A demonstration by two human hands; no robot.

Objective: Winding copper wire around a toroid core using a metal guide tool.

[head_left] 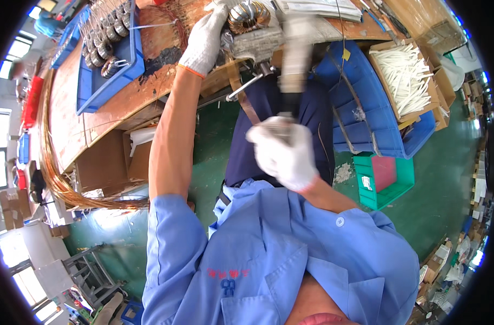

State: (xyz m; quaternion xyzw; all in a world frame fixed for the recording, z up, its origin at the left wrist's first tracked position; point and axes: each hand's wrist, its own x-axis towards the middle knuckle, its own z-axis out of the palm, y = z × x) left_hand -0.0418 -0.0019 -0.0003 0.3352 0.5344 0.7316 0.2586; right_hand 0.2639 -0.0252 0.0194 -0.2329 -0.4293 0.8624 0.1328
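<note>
A ring-shaped coil wound with copper wire (249, 17) rests on a grey cloth-like pad (255, 44) at the bench's near edge. My left hand (206, 40), in a white knit glove with an orange cuff, grips the coil's left side; some fingertips are cut off by the top edge. My right hand (285, 151), also gloved, is closed on a mallet (296, 51) over my lap. The mallet's pale far part is smeared by motion, just right of the coil, and a dark section shows near my fist. Whether it touches the pad cannot be made out.
On the left, a blue tray (114, 81) holds several wound coils. A copper wire bundle (51, 157) hangs past the bench's left end. To the right stand a blue bin (355, 103), a carton of white sleeves (404, 78) and a green bin (385, 184). A metal bar (244, 88) juts below the bench edge.
</note>
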